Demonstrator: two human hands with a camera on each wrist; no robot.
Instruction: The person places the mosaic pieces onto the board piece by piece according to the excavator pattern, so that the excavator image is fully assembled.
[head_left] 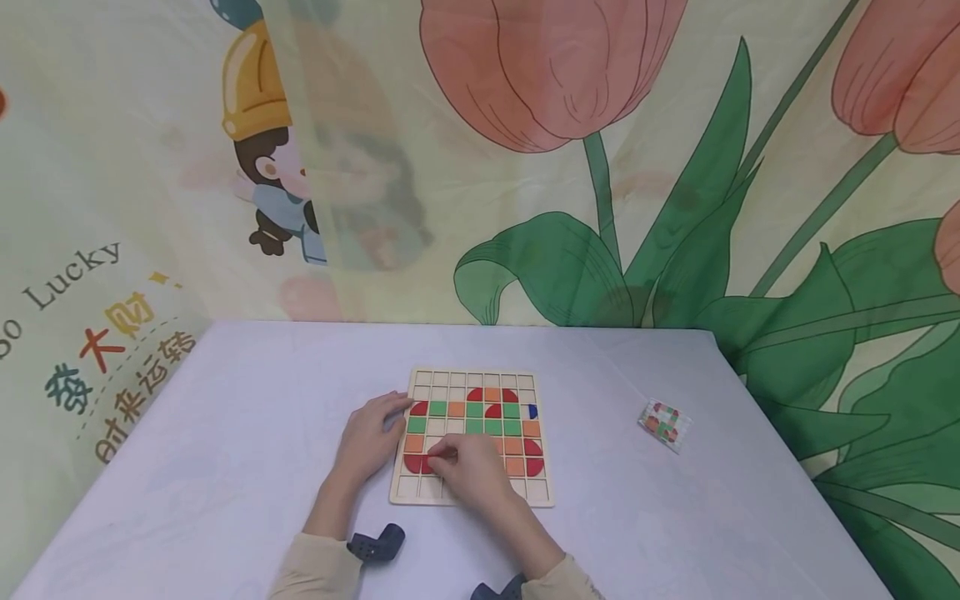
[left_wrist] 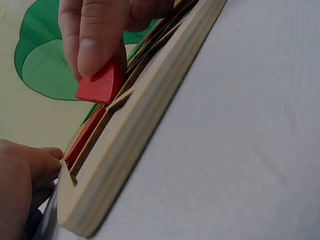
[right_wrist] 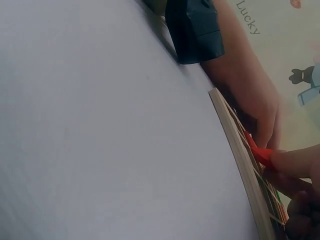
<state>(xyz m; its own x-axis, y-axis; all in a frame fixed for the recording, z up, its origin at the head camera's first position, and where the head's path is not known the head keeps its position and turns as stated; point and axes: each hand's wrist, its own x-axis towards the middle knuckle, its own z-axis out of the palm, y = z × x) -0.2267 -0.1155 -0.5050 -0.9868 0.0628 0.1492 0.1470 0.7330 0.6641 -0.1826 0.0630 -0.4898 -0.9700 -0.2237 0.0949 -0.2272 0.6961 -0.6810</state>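
Note:
A wooden grid board (head_left: 529, 493) lies on the white table, with flat red, green and orange pieces in many cells and a blue one (head_left: 533, 412) at its right side. Over the lower left cells, my right hand (head_left: 476, 473) pinches a red piece (left_wrist: 101, 89) with a curved side between thumb and fingers. That piece is tilted, right at the cell's rim, beside a red piece (left_wrist: 86, 135) lying in the grid. My left hand (head_left: 367, 435) rests along the board's left edge with its fingertips touching it. The right hand covers some middle cells in the head view.
A small shiny packet (head_left: 664, 425) with a red, green and orange pattern lies on the table to the right of the board. Dark wrist-worn devices (head_left: 377, 543) sit near both sleeves. Behind the table's far edge hangs a printed tulip backdrop (head_left: 555, 75).

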